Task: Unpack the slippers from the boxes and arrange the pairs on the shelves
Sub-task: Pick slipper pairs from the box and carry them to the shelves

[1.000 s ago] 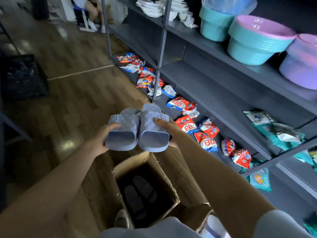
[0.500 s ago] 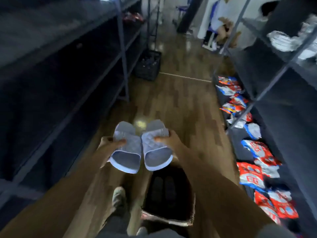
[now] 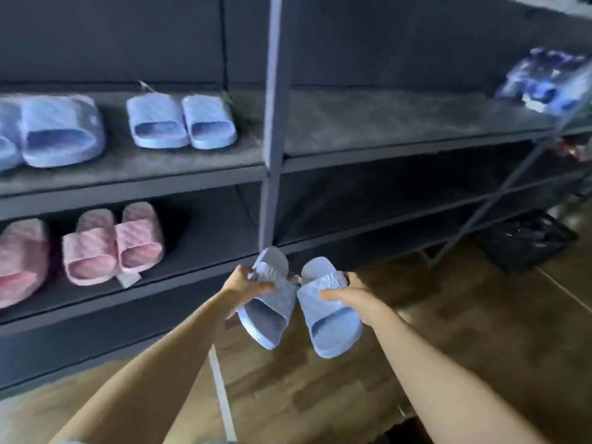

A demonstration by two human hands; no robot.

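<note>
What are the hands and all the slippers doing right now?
Left hand: grips left slipper, in the air.
Right hand: grips right slipper, in the air.
Blue pair: side by side on upper shelf.
Edge blue pair: same shelf, partly out of view.
Pink pair: side by side on shelf below.
Edge pink slipper: same shelf, partly out of view.

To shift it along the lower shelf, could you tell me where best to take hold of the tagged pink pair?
On the pink pair, pinch the two straps together where they touch, from the front: the slippers sit side by side, strap openings facing the aisle.
</note>
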